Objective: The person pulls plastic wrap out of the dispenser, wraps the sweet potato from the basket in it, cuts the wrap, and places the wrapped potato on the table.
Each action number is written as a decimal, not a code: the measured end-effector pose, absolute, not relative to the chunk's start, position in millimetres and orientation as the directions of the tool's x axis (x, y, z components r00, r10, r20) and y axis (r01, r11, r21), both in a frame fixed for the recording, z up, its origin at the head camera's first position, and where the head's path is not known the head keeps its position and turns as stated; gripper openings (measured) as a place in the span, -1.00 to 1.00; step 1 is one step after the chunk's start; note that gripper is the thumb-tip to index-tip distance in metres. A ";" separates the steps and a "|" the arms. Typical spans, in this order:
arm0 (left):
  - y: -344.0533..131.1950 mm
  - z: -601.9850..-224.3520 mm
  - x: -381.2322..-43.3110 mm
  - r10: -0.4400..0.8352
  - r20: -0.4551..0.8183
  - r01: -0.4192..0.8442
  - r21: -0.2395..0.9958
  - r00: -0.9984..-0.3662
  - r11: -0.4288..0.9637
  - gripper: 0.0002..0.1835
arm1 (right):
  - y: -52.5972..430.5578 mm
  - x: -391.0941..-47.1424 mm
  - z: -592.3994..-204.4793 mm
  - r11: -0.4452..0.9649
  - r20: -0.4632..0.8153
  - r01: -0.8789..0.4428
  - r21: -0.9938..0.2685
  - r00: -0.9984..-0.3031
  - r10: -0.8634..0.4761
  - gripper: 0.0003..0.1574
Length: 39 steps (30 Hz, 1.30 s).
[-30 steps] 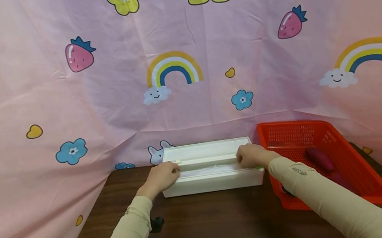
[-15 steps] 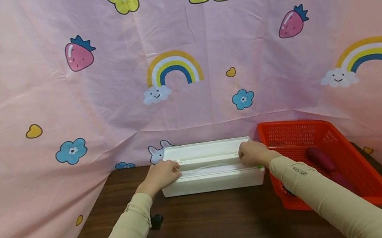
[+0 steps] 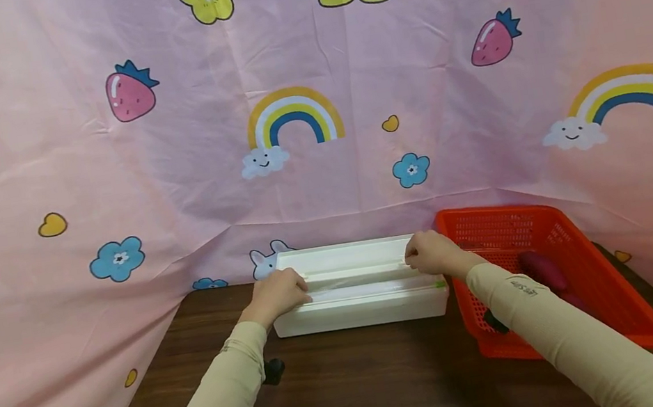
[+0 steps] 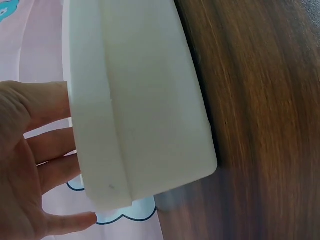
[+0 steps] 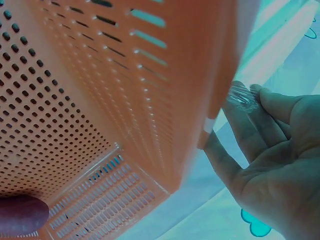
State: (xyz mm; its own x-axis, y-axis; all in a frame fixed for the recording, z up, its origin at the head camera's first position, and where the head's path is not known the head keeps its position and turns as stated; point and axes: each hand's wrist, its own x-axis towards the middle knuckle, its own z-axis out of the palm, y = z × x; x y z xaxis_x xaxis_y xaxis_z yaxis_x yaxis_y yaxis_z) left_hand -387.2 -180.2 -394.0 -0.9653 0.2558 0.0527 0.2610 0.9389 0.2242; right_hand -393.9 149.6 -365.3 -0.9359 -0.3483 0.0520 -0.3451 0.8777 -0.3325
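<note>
A long white plastic wrap box (image 3: 358, 313) stands on the table with its lid (image 3: 347, 255) raised at the back. Clear plastic wrap (image 3: 365, 290) spans its opening. My left hand (image 3: 277, 294) is at the box's left end; in the left wrist view its thumb and some fingers reach behind the white wall (image 4: 150, 100), fingertips hidden, so I cannot tell what they hold. My right hand (image 3: 433, 254) is just above the box's right end. In the right wrist view its thumb and fingers pinch a bunched edge of the wrap (image 5: 243, 98).
A red perforated basket (image 3: 624, 285) stands right of the box, close beside my right hand. Purple elongated things (image 3: 542, 270) and a black object (image 3: 496, 320) lie in it. Another black object (image 3: 272, 372) is by my left sleeve. A printed pink cloth (image 3: 354, 178) hangs behind.
My right hand has risen a little from the box's right end, uncovering a small green piece on its front rim. The left hand stays at the left end.
</note>
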 end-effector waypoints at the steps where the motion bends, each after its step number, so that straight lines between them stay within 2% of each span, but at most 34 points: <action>1: -179.6 -394.1 -387.9 0.250 0.053 0.255 0.218 -0.967 0.942 -0.75 | 149.5 -393.2 -363.6 0.875 0.054 -0.343 -0.341 -0.937 -0.346 -0.78; 10: -176.1 -393.9 -389.9 0.215 0.066 0.225 0.248 -0.974 0.942 -0.85 | 153.5 -386.5 -350.7 0.844 0.075 -0.353 -0.404 -0.932 -0.354 -0.77; 17: -171.0 -394.2 -389.4 0.168 0.047 0.175 0.254 -0.985 0.951 -0.71 | 154.7 -380.6 -346.6 0.816 0.071 -0.334 -0.472 -0.937 -0.343 -0.78; 24: -169.8 -395.4 -386.8 0.166 0.066 0.178 0.290 -0.984 0.940 -0.81 | 159.5 -379.6 -349.4 0.794 0.039 -0.306 -0.525 -0.941 -0.337 -0.76; 33: -149.3 -399.3 -389.3 0.259 0.090 0.274 0.333 -0.962 0.902 -0.88 | 187.9 -362.1 -344.8 0.796 0.009 -0.248 -0.553 -0.956 -0.292 -0.77; 39: -176.9 -406.0 -379.0 0.277 0.187 0.322 0.277 -0.942 0.905 -0.88 | 166.5 -363.9 -343.5 0.760 0.031 -0.318 -0.566 -0.930 -0.366 -0.76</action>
State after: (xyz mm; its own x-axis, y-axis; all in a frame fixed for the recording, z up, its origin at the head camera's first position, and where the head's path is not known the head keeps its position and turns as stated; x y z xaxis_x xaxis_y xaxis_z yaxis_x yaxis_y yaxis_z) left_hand -379.0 -176.9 -406.0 -0.9423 0.2774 0.1874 0.3216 0.9055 0.2769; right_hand -363.9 166.5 -343.5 -0.9301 -0.3660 0.0314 -0.3184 0.7604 -0.5660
